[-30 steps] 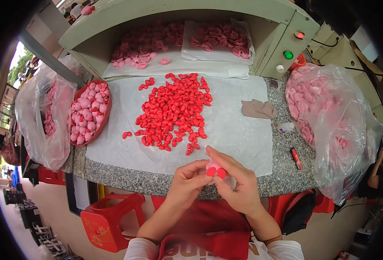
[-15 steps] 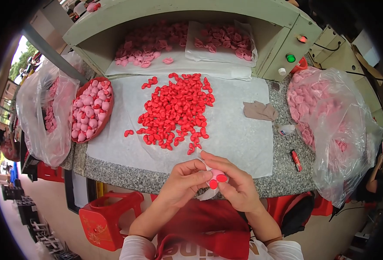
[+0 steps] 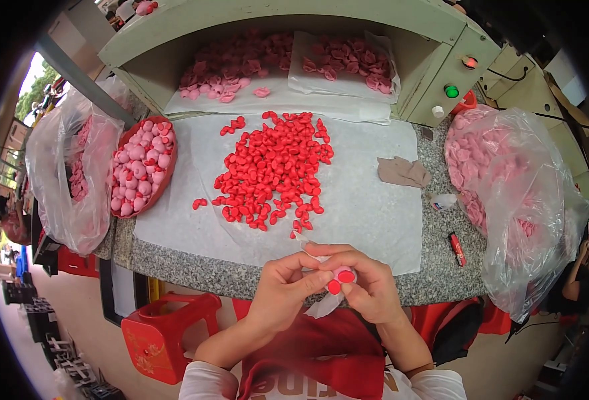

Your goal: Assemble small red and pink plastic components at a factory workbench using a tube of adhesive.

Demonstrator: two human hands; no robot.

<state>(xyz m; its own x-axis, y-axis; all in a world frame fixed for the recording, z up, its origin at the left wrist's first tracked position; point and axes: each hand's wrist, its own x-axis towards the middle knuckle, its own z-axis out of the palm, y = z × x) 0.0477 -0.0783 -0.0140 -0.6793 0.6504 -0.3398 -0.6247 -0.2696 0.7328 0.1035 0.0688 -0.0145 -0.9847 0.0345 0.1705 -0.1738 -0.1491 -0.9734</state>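
Note:
Close to the front edge of the table, my left hand [image 3: 282, 293] and my right hand [image 3: 376, 290] are both closed around one small pink piece with two red round ends [image 3: 335, 287]. My left thumb presses its left side, and my right thumb lies against it from the right. A thin white strip of cloth or paper [image 3: 325, 306] runs through my fingers, one end hanging below the piece and another poking out above. Just beyond my hands, many small red curved pieces [image 3: 268, 170] lie heaped on a white sheet [image 3: 368, 220].
On the left stand a red basket of pink balls [image 3: 164, 175] and a clear plastic bag [image 3: 84, 220]. A larger bag of pink pieces [image 3: 488, 153], a red marker-like tube [image 3: 456, 249] and a greyish cloth [image 3: 403, 172] are on the right. A pale green heater-like box [image 3: 418, 87] holds pink pieces.
Both hands have shifted slightly to the right with the pink piece, which is turned a little. More of the white strip shows above and below my fingers.

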